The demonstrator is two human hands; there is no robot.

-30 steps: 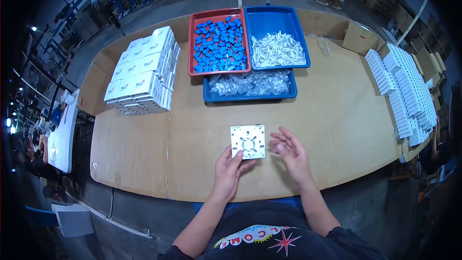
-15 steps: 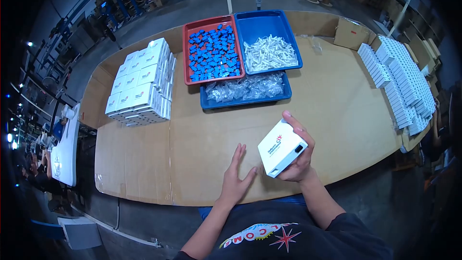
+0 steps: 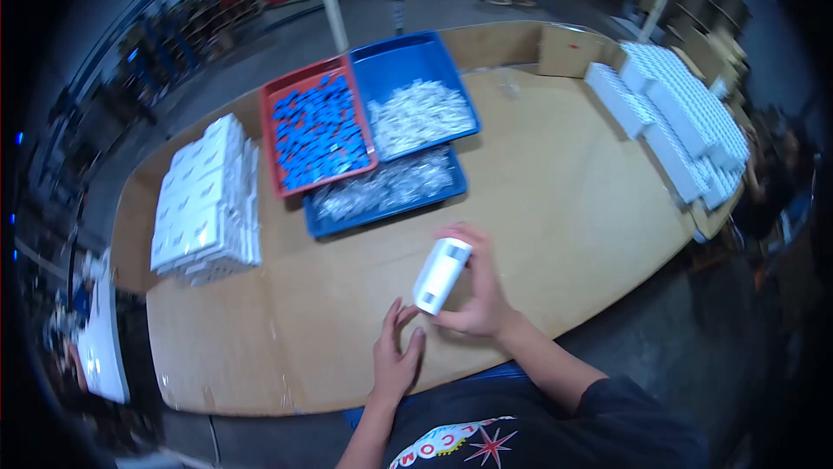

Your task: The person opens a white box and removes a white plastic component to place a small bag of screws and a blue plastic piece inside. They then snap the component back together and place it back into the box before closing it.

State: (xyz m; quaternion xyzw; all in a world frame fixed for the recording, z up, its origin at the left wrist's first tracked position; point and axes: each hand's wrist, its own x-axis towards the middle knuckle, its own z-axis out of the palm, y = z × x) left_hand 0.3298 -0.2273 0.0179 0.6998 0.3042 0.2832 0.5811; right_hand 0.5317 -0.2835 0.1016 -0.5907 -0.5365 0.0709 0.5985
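Right hand (image 3: 475, 300) has the white box (image 3: 441, 275) pinched between fingers and thumb, lifted just off the table near the lower middle of the frame. The box shows its narrow edge to the camera, tilted so the top leans toward the upper right; it looks smooth and white, with a small dark opening at its lower end. The picture is blurred, so finer marks on it can't be made out. Left hand (image 3: 395, 356) is just below and left of the box, fingers loosely spread, palm down on the cardboard-covered table (image 3: 555, 183), not touching the box.

Up the frame from the hands, three trays sit together: a red tray (image 3: 317, 129) full of small blue pieces, a blue tray (image 3: 416, 91) holding white pieces right beside it, and a second blue tray (image 3: 386, 190) with clear bagged parts, nearest the hands. At left, a stack of white cartons (image 3: 206, 200). At upper right, long rows of white boxes (image 3: 677, 113) line the table edge, with a brown cardboard box (image 3: 568, 51) beside them. Bare cardboard lies between the held box and the nearest tray.
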